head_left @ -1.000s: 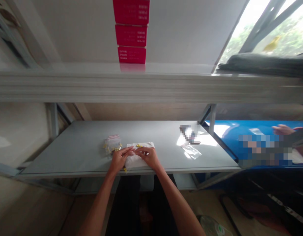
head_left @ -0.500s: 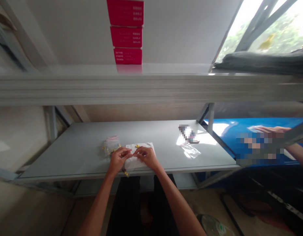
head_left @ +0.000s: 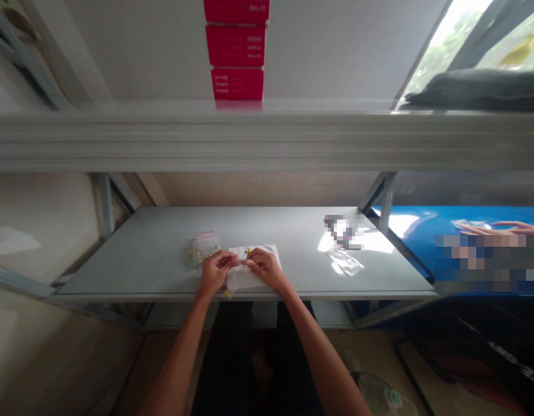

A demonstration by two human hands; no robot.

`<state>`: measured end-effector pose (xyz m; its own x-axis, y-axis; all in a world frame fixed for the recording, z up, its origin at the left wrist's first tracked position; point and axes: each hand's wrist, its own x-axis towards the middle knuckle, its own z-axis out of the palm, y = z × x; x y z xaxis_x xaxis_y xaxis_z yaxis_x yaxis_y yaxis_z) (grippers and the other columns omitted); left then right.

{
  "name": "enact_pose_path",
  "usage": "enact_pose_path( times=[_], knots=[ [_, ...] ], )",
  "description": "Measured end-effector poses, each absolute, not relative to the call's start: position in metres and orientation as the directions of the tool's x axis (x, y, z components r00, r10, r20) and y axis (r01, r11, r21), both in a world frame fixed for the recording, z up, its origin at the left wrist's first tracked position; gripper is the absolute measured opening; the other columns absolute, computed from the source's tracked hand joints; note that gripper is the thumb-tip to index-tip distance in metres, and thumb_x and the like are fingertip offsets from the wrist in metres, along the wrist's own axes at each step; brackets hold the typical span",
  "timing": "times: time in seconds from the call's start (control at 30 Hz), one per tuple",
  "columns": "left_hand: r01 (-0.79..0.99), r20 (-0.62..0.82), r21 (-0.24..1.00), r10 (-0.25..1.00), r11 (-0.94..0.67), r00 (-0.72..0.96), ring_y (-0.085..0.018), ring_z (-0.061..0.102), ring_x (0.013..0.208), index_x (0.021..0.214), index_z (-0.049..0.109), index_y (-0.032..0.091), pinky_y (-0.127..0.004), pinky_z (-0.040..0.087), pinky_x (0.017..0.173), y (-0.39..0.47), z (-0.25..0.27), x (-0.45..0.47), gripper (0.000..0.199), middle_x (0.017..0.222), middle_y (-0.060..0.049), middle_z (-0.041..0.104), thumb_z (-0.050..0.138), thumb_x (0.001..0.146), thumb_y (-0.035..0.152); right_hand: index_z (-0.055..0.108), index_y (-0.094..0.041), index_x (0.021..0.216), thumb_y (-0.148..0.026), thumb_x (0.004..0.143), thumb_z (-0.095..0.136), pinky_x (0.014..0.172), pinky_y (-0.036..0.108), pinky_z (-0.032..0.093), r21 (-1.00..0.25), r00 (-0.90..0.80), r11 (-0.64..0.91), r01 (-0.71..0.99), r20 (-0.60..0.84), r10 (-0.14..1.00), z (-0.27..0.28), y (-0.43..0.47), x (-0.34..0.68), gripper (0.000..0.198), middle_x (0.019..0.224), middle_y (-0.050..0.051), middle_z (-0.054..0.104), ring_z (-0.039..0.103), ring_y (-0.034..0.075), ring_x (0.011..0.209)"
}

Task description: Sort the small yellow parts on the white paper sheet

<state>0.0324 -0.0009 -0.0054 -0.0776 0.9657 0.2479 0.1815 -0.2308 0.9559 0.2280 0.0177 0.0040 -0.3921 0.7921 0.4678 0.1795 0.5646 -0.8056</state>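
Over a white sheet (head_left: 245, 281), possibly cloth or paper, my left hand (head_left: 215, 273) and my right hand (head_left: 267, 269) meet with fingertips pinched close together. Whatever they hold between them is too small to make out. Small yellow pieces (head_left: 249, 251) lie on the sheet just beyond my fingers. Left of the sheet is a pile of clear zip bags (head_left: 205, 247) with yellow bits in and around it, partly hidden by my left hand. Another yellow piece (head_left: 227, 293) shows below my left hand at the table's front edge, seemingly in clear plastic.
The grey table (head_left: 132, 254) stands under a shelf beam (head_left: 267, 141) with red boxes (head_left: 237, 84) stacked above. To the right lie a clear plastic bag (head_left: 347, 263) and a blurred-out object (head_left: 344, 231). Another person's hand (head_left: 500, 229) is over a blue table (head_left: 416, 222).
The whole view has shifted, so things sit slightly further right and higher. My hands stay over the white sheet, their fingertips pinched closely together.
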Motion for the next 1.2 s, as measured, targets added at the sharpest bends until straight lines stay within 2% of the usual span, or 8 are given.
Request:
enact_pose_path(
  times=[0.2,0.27,0.4,0.5,0.6,0.73,0.97,1.2],
  knots=[
    [0.145,0.227,0.967,0.965,-0.208,-0.134,-0.021,0.072,0.084,0.092,0.072,0.017,-0.032,0.058,0.081,0.001,-0.011,0.032,0.036,0.090,-0.006,0.075,0.078,0.073,0.047,0.071,-0.024,0.121,-0.039,0.098,0.055,0.065,0.024,0.052,-0.810,-0.416,0.545,0.216,0.429,0.802,-0.001,0.016,0.229,0.032,0.097,0.005,0.066,0.062,0.014,0.075],
    [0.118,0.210,0.974,0.968,-0.194,-0.140,-0.020,0.071,0.080,0.099,0.072,0.017,-0.031,0.058,0.077,0.002,-0.014,0.031,0.041,0.088,-0.005,0.074,0.078,0.072,0.047,0.070,-0.024,0.122,-0.032,0.099,0.054,0.072,0.028,0.053,-0.754,-0.329,0.562,0.340,0.464,0.822,-0.005,0.019,0.228,0.030,0.096,0.006,0.066,0.061,0.016,0.078],
    [0.126,0.201,0.975,0.964,-0.180,-0.177,-0.018,0.070,0.074,0.102,0.072,0.017,-0.028,0.057,0.071,0.004,-0.019,0.027,0.042,0.082,-0.003,0.073,0.079,0.072,0.045,0.071,-0.025,0.121,-0.019,0.095,0.055,0.094,0.042,0.047,-0.518,-0.244,0.555,0.651,0.549,0.799,-0.010,0.022,0.224,0.032,0.109,0.012,0.062,0.055,0.025,0.100],
    [0.167,0.224,0.967,0.956,-0.193,-0.191,-0.018,0.069,0.075,0.101,0.072,0.017,-0.027,0.055,0.072,0.004,-0.020,0.026,0.039,0.083,-0.004,0.074,0.078,0.074,0.044,0.070,-0.026,0.123,-0.014,0.091,0.057,0.095,0.045,0.044,-0.373,-0.303,0.535,0.758,0.525,0.795,-0.008,0.020,0.220,0.036,0.116,0.014,0.057,0.049,0.029,0.104],
    [0.206,0.245,0.956,0.952,-0.207,-0.183,-0.018,0.069,0.076,0.099,0.074,0.017,-0.027,0.055,0.072,0.003,-0.018,0.026,0.037,0.085,-0.005,0.075,0.077,0.075,0.044,0.073,-0.026,0.115,-0.012,0.089,0.059,0.094,0.044,0.043,-0.329,-0.331,0.540,0.775,0.517,0.789,-0.006,0.018,0.218,0.033,0.118,0.013,0.055,0.048,0.028,0.103],
    [0.228,0.244,0.952,0.954,-0.202,-0.174,-0.019,0.070,0.075,0.099,0.075,0.017,-0.028,0.055,0.072,0.002,-0.014,0.028,0.037,0.083,-0.005,0.075,0.077,0.075,0.045,0.074,-0.023,0.100,-0.012,0.091,0.057,0.090,0.042,0.044,-0.376,-0.325,0.564,0.735,0.536,0.780,-0.008,0.020,0.220,0.021,0.115,0.011,0.058,0.049,0.026,0.097],
    [0.278,0.206,0.947,0.968,-0.161,-0.142,-0.026,0.074,0.087,0.093,0.080,0.019,-0.036,0.058,0.083,0.001,-0.014,0.027,0.030,0.096,-0.008,0.079,0.079,0.074,0.043,0.071,-0.022,0.090,-0.017,0.096,0.053,0.095,0.040,0.043,-0.622,-0.209,0.592,0.512,0.578,0.789,-0.014,0.027,0.226,0.020,0.099,0.007,0.065,0.057,0.022,0.094],
    [0.305,0.197,0.937,0.979,-0.172,-0.055,-0.029,0.074,0.099,0.095,0.080,0.024,-0.042,0.055,0.095,0.000,-0.009,0.028,0.025,0.099,-0.006,0.079,0.075,0.078,0.041,0.071,-0.022,0.085,-0.025,0.096,0.057,0.089,0.033,0.047,-0.729,-0.312,0.595,0.338,0.510,0.802,-0.005,0.023,0.225,0.018,0.095,0.006,0.067,0.062,0.020,0.094]
  ],
)
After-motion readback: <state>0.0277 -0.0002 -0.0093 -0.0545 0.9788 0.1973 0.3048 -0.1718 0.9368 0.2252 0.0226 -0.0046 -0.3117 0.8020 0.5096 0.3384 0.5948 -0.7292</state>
